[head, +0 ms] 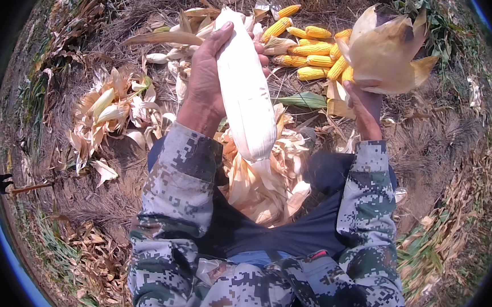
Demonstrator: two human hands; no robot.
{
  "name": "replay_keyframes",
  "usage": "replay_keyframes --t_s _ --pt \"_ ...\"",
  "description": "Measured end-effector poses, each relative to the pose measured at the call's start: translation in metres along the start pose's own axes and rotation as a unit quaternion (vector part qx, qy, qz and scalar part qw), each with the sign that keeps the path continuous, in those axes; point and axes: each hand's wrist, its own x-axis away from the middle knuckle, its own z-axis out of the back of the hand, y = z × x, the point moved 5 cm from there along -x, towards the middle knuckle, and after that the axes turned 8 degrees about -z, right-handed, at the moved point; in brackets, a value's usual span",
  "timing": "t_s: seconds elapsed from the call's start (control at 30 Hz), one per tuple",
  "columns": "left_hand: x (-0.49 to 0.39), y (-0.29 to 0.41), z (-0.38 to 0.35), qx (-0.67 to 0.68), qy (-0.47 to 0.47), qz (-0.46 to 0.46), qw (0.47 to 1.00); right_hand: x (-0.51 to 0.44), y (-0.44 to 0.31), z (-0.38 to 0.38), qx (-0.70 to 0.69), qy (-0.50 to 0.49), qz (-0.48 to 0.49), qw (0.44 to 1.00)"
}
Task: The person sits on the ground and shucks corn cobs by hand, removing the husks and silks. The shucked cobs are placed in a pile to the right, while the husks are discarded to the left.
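Note:
My left hand (205, 66) is wrapped around an ear of corn (246, 89) still covered by pale inner husk. Its tip points away from me, and its stalk end hangs over the loose husks between my legs. Off to the right, my right hand (364, 104) is at the base of a spread bunch of dry husk leaves (387, 58), with its fingers largely hidden behind them. Between and beyond my hands lies a pile of bare yellow corn cobs (311, 50), partly covered at its right by the husk bunch.
Stripped husks (269, 186) are heaped between my legs. Another husk heap (112, 107) lies at the left, and unhusked ears (178, 68) lie beyond my left hand. Dry straw and cut stalks (446, 139) cover the ground. A distant person (0, 181) appears at the far left rim.

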Motion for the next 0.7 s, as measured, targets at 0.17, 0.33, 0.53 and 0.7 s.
replay_keyframes --t_s 0.17,0.33,0.53,0.7 --pt "-0.003 0.008 0.009 0.006 0.038 -0.016 0.999 0.086 0.041 -0.116 0.412 -0.182 0.137 0.882" --pt "0.001 -0.01 0.006 -0.121 0.069 0.001 0.99 0.187 0.133 -0.167 0.503 -0.547 0.124 0.657" --pt "0.014 -0.038 -0.012 -0.318 -0.04 -0.03 0.947 0.203 0.14 -0.18 0.424 -0.546 0.132 0.71" --pt "0.026 -0.042 -0.028 -0.569 -0.119 -0.177 0.795 0.138 0.049 -0.145 0.455 -0.479 0.15 0.736"
